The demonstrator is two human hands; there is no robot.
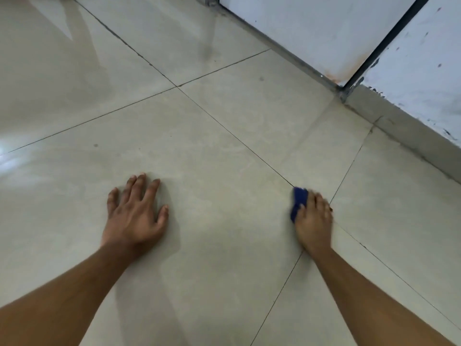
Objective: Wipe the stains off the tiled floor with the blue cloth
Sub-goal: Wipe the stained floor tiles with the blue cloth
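Note:
My right hand (314, 219) holds a small blue cloth (298, 201) against the pale tiled floor (224, 151), right on a dark grout line; the fingers curl over the cloth and hide most of it, and the hand is a little blurred. My left hand (136, 212) lies flat on the tile to the left, fingers spread and straight, holding nothing. Faint dull smears (239, 146) show on the tile ahead of both hands, and small dark spots (95, 145) dot the floor.
A white wall (424, 71) with a grey skirting (399, 131) runs along the right. A white door panel (311, 31) in a dark metal frame (374, 53) stands at the back right, with rust stains at its lower corner (335, 77).

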